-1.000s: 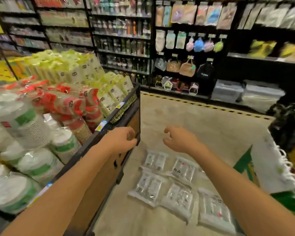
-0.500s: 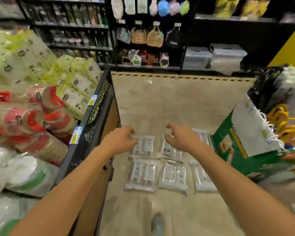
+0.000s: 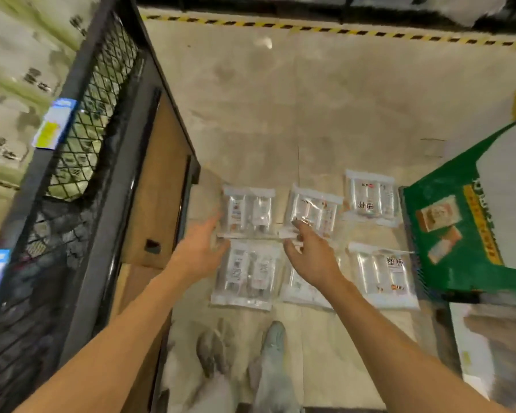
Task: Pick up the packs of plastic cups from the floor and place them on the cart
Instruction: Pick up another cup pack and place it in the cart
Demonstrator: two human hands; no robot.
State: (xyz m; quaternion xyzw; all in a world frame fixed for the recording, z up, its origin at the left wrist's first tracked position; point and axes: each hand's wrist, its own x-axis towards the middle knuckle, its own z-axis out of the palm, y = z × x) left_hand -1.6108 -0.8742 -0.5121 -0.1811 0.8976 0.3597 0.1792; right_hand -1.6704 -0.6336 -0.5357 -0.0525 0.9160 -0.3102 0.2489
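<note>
On the concrete floor, six packs of plastic cups are lying in two rows. Both hands, left and right, are being held open, empty, just above them, beside the cart.

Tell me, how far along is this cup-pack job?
Barely begun. Six packs lie on the floor in two rows, none lifted. Both hands are open: the left hand reaches the far-left pack, the right hand the far-middle pack. All six must go onto the cart.
</note>
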